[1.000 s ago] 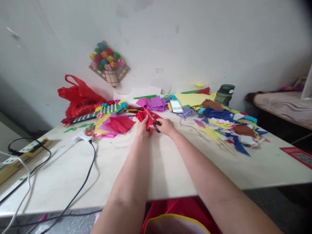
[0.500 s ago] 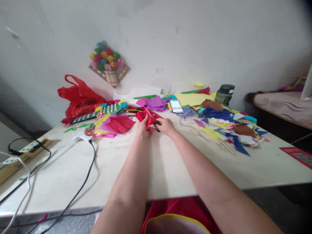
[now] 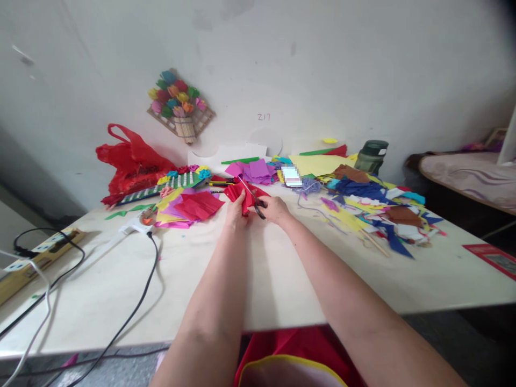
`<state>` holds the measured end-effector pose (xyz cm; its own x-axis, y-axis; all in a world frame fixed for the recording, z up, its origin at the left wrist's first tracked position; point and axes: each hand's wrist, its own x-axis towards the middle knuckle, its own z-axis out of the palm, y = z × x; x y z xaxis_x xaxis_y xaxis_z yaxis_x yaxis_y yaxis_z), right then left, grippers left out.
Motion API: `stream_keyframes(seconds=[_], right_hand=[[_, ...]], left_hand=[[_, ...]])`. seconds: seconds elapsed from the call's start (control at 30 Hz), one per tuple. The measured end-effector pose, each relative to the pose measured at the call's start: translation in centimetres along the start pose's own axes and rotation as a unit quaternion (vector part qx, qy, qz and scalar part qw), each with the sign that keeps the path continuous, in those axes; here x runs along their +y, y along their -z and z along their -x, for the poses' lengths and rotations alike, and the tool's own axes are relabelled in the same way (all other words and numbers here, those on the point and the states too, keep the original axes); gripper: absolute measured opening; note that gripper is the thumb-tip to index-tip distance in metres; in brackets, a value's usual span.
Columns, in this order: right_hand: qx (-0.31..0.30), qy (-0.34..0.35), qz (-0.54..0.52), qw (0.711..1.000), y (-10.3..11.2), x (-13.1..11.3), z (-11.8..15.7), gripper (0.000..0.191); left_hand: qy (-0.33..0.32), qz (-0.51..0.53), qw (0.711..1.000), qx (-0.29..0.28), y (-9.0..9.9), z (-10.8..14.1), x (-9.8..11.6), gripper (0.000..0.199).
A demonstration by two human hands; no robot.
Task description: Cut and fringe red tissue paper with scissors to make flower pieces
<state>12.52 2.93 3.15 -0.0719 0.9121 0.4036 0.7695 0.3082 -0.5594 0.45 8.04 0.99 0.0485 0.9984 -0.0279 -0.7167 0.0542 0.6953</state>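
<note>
Red paper [image 3: 246, 200] is pinched in my left hand [image 3: 236, 208], its folds spreading above the fingers. My right hand [image 3: 274, 208] grips a pair of scissors [image 3: 258, 205] by the dark handles. The blades point up and left across the red paper; whether they are parted is too small to tell. Beyond the scissors' tip lie purple paper sheets [image 3: 260, 170]. Left of my left hand is a stack of red, yellow and pink sheets [image 3: 197, 205].
A phone [image 3: 291, 176] and purple yarn lie behind my right hand. Coloured scraps [image 3: 403, 215] and a dark green bottle [image 3: 371, 156] are at the right. A red bag [image 3: 129, 161], a white glue gun [image 3: 137, 222] and a power strip [image 3: 44, 255] with cables are at the left.
</note>
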Motion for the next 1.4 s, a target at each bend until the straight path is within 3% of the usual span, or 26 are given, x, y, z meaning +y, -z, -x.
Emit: stream_keyframes(seconds=[0.37,0.93,1.4], right_hand=[[0.002,-0.017,0.017,1.0,0.17,0.37,-0.24,0.029],[0.005,-0.032,0.043,0.999,0.23,0.4,-0.33,0.036],[0.013,-0.032,0.048,0.998,0.11,0.6,-0.69,0.032]], left_hand=[[-0.02,0.0,0.999,-0.042,-0.2,0.52,-0.27,0.014],[-0.02,0.0,0.999,-0.03,-0.43,0.74,-0.37,0.016],[-0.032,0.009,0.999,-0.03,-0.13,0.34,-0.49,0.019]])
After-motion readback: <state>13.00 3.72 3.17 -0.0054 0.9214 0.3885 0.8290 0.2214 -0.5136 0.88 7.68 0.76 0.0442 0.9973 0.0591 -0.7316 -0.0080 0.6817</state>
